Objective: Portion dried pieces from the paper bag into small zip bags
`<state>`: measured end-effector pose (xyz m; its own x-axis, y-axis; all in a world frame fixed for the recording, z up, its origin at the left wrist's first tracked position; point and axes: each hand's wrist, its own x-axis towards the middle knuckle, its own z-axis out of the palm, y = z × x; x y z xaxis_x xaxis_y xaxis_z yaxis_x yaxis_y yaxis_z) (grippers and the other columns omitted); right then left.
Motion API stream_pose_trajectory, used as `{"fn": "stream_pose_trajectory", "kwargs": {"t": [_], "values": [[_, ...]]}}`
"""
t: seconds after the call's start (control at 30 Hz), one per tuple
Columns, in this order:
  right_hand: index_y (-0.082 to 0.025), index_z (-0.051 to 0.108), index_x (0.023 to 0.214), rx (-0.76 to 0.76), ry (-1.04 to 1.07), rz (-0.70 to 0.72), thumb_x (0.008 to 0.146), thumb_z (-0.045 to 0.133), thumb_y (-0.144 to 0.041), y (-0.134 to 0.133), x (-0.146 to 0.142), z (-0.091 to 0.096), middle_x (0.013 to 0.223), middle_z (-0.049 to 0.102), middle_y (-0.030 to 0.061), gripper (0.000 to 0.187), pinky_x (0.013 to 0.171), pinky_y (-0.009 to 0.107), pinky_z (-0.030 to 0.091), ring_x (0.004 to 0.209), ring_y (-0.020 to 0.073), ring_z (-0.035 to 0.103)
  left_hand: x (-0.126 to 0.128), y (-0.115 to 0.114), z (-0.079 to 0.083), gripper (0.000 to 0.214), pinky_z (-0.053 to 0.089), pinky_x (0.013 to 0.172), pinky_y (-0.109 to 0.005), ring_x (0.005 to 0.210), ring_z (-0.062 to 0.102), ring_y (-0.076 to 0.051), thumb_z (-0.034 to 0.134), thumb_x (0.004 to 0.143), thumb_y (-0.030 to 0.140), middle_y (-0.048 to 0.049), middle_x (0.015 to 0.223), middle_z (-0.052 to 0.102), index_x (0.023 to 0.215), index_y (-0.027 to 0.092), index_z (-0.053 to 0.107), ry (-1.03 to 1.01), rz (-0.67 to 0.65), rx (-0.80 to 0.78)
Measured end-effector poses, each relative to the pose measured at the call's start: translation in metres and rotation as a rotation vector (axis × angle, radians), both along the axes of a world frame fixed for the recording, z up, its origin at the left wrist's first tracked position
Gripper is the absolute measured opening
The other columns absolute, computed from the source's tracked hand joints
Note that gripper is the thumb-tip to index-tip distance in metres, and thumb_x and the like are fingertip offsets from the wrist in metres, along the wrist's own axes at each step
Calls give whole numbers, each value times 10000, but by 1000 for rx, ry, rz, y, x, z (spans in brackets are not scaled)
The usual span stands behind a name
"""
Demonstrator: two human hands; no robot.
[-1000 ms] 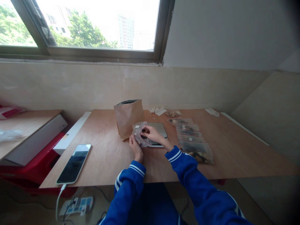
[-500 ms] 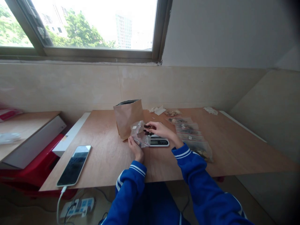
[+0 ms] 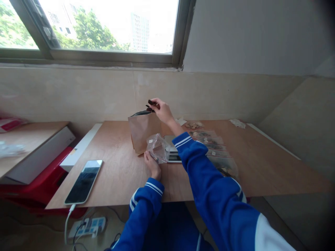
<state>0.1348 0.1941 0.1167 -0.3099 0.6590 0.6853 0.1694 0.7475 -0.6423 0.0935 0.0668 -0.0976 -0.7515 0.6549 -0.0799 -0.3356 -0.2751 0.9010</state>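
My right hand (image 3: 164,112) is raised at the mouth of a brown paper bag (image 3: 142,131), fingers pinched on several dark brown dried pieces (image 3: 152,103) whose kind I cannot make out. The paper bag stands upright with its top open. Below, my left hand (image 3: 152,165) grips the lower left edge of a clear plastic zip bag (image 3: 158,148), which leans in front of the paper bag; little shows inside it. Just right of the zip bag lies a kitchen scale (image 3: 174,158), partly covered by the bag and my right sleeve.
A row of filled zip bags (image 3: 221,163) lies right of the scale, partly behind my right arm. At the left sits a phone (image 3: 84,182) on a charging cable. Crumpled white paper (image 3: 237,123) rests at the back edge. A power strip (image 3: 87,227) is below the table.
My right hand has risen from the zip bag up and left to the paper bag's mouth, carrying the dark pieces. My left hand keeps its hold on the zip bag.
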Motion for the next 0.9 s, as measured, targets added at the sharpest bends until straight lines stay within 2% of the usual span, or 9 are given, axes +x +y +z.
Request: {"fn": "stream_pose_trajectory", "kwargs": {"t": [0.07,0.17,0.3,0.47,0.7,0.9], "values": [[-184,615,939,71,-87,6,868,568,-177,4,-9,-5,952,689,40,85,865,320,492,916,191,658,0,1,-1,342,414,821,-291,827,551,-157,455,876,499,-13,833,576,835,177,563,5,-3,-3],[-177,624,887,148,-204,8,864,498,-92,3,-14,-17,935,679,47,153,900,325,467,943,187,626,0,1,-3,321,421,819,-292,815,549,-155,431,886,468,-14,830,575,836,175,553,6,-4,-7],[-165,619,943,172,-217,37,879,423,-69,2,-13,-27,991,656,67,228,900,309,459,960,176,608,1,1,-2,289,423,813,-281,802,545,-148,425,890,433,-8,815,568,819,179,544,10,-2,-16],[-166,597,938,170,-292,55,894,407,-92,8,-13,-26,977,637,70,209,889,313,451,953,182,595,1,1,-1,288,430,789,-275,784,547,-147,418,892,429,-6,800,561,812,181,540,8,-10,-27],[-177,556,973,203,-177,68,887,357,-75,-8,-12,-34,1015,575,81,239,938,335,437,1003,189,553,-1,3,-6,289,426,862,-297,903,577,-172,442,886,436,-39,910,606,885,176,568,2,-11,-32],[-181,517,1037,286,-176,-32,878,325,-57,-13,-16,-50,1085,507,116,278,999,402,400,1100,226,487,0,2,-2,307,434,824,-306,836,576,-175,453,868,462,-33,841,598,843,177,561,-2,-13,-25]]}}
